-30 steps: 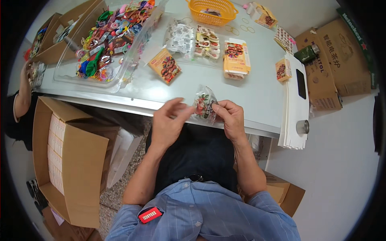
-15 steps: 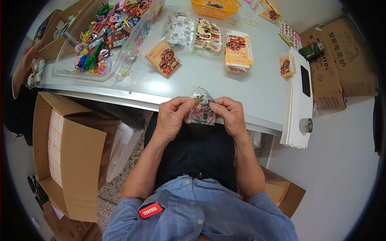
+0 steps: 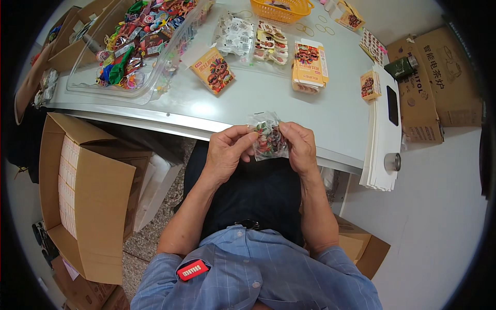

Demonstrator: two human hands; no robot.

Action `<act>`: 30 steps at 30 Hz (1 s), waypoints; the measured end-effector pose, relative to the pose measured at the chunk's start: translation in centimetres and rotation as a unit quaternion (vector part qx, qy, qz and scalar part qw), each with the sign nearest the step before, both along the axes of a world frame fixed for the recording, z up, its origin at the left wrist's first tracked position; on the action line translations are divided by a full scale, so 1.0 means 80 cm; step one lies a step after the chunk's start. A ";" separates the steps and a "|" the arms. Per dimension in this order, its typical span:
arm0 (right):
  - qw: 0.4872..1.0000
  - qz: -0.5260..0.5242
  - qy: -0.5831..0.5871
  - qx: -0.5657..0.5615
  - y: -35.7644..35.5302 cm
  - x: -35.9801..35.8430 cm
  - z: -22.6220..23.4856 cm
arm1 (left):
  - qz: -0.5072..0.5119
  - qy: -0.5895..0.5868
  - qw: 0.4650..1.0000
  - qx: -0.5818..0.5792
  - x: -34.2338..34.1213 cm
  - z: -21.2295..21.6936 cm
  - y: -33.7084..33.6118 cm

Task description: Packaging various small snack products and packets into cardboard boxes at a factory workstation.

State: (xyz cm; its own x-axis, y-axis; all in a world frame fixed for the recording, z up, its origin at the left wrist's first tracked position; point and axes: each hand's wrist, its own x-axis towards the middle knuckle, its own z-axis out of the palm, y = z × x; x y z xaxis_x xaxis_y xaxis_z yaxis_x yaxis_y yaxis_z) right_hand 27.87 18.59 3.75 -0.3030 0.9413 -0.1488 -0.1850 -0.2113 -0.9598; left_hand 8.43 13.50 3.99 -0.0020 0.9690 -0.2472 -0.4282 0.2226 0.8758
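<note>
A small clear plastic bag (image 3: 269, 140) with green, red and dark pieces inside is held over my lap, just off the table's front edge. My left hand (image 3: 227, 150) pinches its left side between thumb and fingers. At its right edge, my right hand (image 3: 299, 146) grips it with the thumb on top. Beyond the bag on the table lie an orange printed box (image 3: 213, 71), a stack of flat orange boxes (image 3: 309, 67), a pile of clear packets with black-and-white print (image 3: 234, 36) and a pile of small printed cards (image 3: 270, 43).
A clear tub (image 3: 144, 95) of colourful trinkets stands at the back left, a yellow basket (image 3: 281, 11) at the back. An open carton (image 3: 103, 206) is at my lower left. White sheets (image 3: 380, 144) carry a phone (image 3: 392, 105) and a metal tin (image 3: 392, 161) on the right.
The bag has shifted slightly right and turned more face-up, its contents spread wider. My right thumb and fingers have moved up along its right edge.
</note>
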 end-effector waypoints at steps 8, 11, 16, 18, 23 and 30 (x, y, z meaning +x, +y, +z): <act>0.998 0.021 -0.052 0.027 0.000 0.001 0.008 | -0.013 -0.007 1.000 -0.012 0.004 -0.001 -0.008; 0.998 0.020 -0.051 0.015 0.000 -0.004 0.013 | -0.020 -0.003 1.000 -0.014 0.007 -0.002 -0.012; 1.000 0.014 -0.012 -0.006 0.003 -0.003 0.017 | -0.002 -0.007 1.000 -0.006 0.013 -0.014 -0.016; 1.000 0.011 -0.001 -0.014 0.003 -0.004 0.019 | 0.001 -0.006 1.000 -0.009 0.015 -0.015 -0.018; 1.000 0.023 -0.004 -0.019 0.005 -0.003 0.016 | 0.016 -0.038 0.999 -0.022 0.016 -0.014 -0.019; 0.999 0.039 -0.015 -0.017 0.007 0.000 0.019 | 0.023 -0.054 0.997 -0.042 0.020 -0.011 -0.021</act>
State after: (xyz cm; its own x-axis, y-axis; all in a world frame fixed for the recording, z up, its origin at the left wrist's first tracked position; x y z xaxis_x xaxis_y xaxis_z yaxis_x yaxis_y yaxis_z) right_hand 27.88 19.17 5.28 -0.3699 0.9093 -0.1908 -0.1383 -0.2570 -0.9565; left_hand 10.02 11.82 3.14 -0.0150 0.9443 -0.3287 -0.5306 0.2711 0.8031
